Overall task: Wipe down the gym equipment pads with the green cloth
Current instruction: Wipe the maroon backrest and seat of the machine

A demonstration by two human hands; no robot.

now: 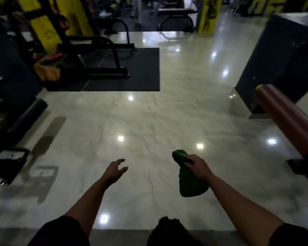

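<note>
Above glossy floor (149, 112): right hand (197, 166) grasps green cloth (188, 181), hanging bunched; left hand (115, 170) released, fingers spread, holding nothing; brown roller pad (284, 119) far right.

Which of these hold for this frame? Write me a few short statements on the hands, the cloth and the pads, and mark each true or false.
1. The right hand grips the green cloth. True.
2. The left hand holds a spray bottle. False: it is empty, with its fingers loosely spread.
3. The cloth is pressed against the reddish-brown roller pad. False: it hangs in the air over the floor, apart from that pad, which is off to the person's right.
4. A black mat lies on the floor ahead and to the left, under a machine frame. True.
</note>
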